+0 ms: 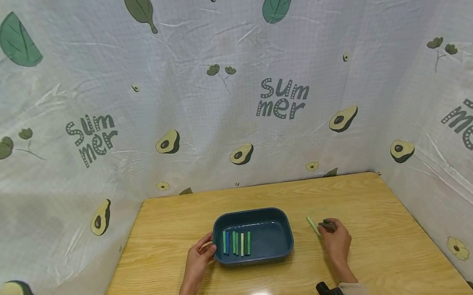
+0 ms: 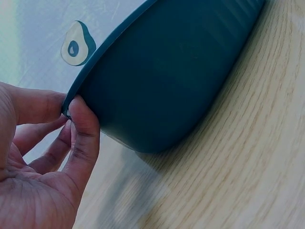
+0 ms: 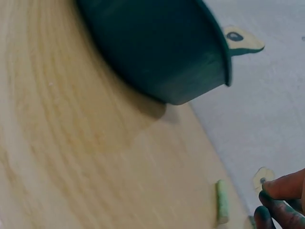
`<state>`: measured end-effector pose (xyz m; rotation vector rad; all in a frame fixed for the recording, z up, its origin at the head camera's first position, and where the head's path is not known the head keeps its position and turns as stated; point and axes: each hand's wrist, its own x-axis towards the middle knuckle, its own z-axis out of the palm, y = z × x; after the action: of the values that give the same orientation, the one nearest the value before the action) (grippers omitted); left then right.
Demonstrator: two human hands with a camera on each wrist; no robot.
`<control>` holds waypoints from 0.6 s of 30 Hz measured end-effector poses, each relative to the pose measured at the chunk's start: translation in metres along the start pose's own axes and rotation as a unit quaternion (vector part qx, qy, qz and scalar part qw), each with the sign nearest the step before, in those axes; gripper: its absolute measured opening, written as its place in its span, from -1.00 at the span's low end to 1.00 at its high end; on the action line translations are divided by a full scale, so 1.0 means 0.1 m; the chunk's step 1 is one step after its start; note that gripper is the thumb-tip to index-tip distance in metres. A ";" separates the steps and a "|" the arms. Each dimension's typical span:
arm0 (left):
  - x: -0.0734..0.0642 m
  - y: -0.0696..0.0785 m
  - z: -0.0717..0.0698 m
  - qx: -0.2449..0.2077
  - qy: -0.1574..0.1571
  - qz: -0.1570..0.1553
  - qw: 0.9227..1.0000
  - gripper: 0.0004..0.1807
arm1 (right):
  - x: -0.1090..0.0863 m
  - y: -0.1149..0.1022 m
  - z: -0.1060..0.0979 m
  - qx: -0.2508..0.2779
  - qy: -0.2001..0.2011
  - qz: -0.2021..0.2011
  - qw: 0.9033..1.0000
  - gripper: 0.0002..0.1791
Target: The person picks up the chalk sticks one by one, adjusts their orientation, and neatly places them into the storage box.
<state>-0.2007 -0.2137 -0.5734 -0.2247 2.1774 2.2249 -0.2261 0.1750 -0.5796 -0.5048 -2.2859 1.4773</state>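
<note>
A dark blue-green tray (image 1: 272, 255) stands on the table. My left hand (image 1: 200, 257) pinches its left rim between thumb and fingers, clearly seen in the left wrist view, where the tray wall (image 2: 162, 81) fills the middle. Inside the tray's left half, several chalk-like sticks lie side by side, mostly green, with a blue stick (image 1: 228, 243) among them. To the tray's right, a light green stick (image 1: 312, 225) lies on the table. Beside it is my right hand (image 1: 336, 241), fingers bent and fingertips dark-stained. Whether those fingers hold anything is unclear.
The wooden table (image 1: 175, 217) meets a white printed sheet (image 1: 199, 104) at the back and sides. Near the right fingers, a small green bit (image 3: 251, 220) shows at the lower edge of the right wrist view. Both wrists wear black camera mounts.
</note>
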 end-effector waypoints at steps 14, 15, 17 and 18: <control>-0.03 0.00 0.01 0.004 0.000 0.002 1.000 -0.48 | 0.03 0.13 0.16 -0.018 0.040 0.004 0.999 -0.69; -0.03 0.00 0.01 0.005 0.000 0.001 1.000 -0.48 | 0.03 0.14 0.17 -0.022 0.041 0.003 0.999 -0.69; -0.03 0.00 0.01 0.006 0.001 0.000 1.000 -0.48 | 0.04 0.15 0.19 -0.029 0.040 0.003 0.999 -0.69; -0.03 0.00 0.01 0.006 0.001 -0.001 1.000 -0.48 | 0.04 0.16 0.20 -0.032 0.040 0.002 0.999 -0.69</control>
<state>-0.1975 -0.2127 -0.5727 -0.2299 2.1897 2.2112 -0.2375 0.1678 -0.6015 -0.5771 -2.2773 1.3631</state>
